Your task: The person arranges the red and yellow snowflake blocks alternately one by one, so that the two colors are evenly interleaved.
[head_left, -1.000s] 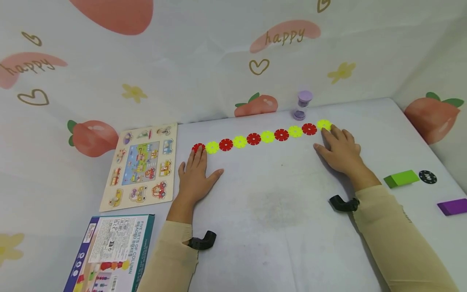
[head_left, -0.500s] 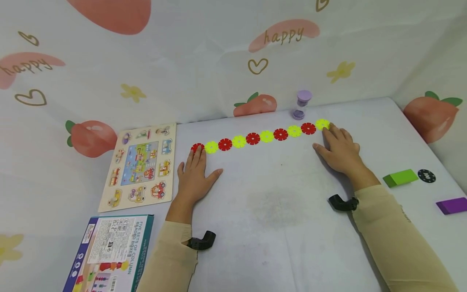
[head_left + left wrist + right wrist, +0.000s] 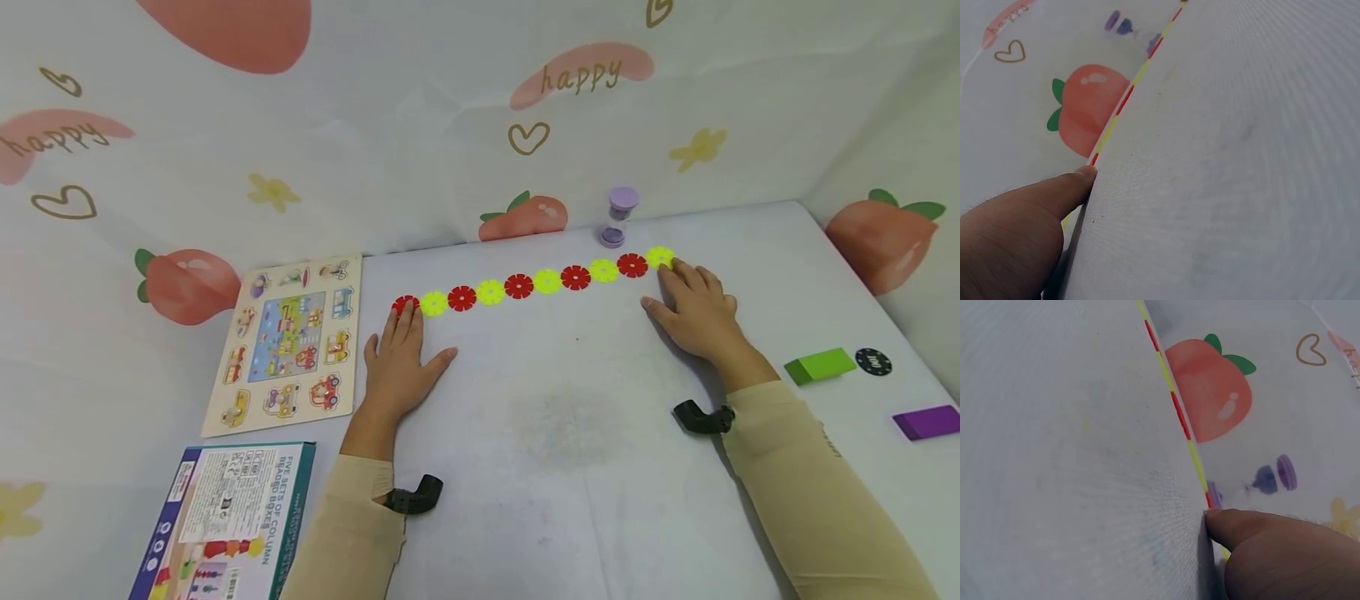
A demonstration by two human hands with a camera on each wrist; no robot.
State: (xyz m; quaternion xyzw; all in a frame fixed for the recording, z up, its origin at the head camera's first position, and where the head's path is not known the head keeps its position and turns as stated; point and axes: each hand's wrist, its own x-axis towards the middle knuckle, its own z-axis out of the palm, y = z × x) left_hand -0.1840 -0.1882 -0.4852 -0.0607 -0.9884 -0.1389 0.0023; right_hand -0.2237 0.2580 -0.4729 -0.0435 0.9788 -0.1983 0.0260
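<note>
Red and yellow snowflake-shaped discs lie flat in one row across the back of the table, colours alternating edge to edge. My left hand (image 3: 399,367) is spread flat, its fingertips on the red disc (image 3: 406,302) at the left end. At the other end, the fingertips of my right hand (image 3: 699,310) touch the yellow disc (image 3: 661,257) and partly cover it. Both hands have straight or relaxed fingers and grip nothing. Each wrist view shows a thumb on the table, with the row seen edge-on, such as a red disc (image 3: 1125,100) and a yellow disc (image 3: 1197,465).
A purple sand timer (image 3: 618,217) stands behind the row. Left lie a wooden picture puzzle (image 3: 291,342) and a bead toy box (image 3: 225,517). Right are a green block (image 3: 821,366), a black chip (image 3: 873,362) and a purple block (image 3: 927,422). A printed cloth backdrop (image 3: 420,125) rises behind.
Both hands keep their places on the end discs, and the row stays as it was. Only a very slight shift of the head view is visible.
</note>
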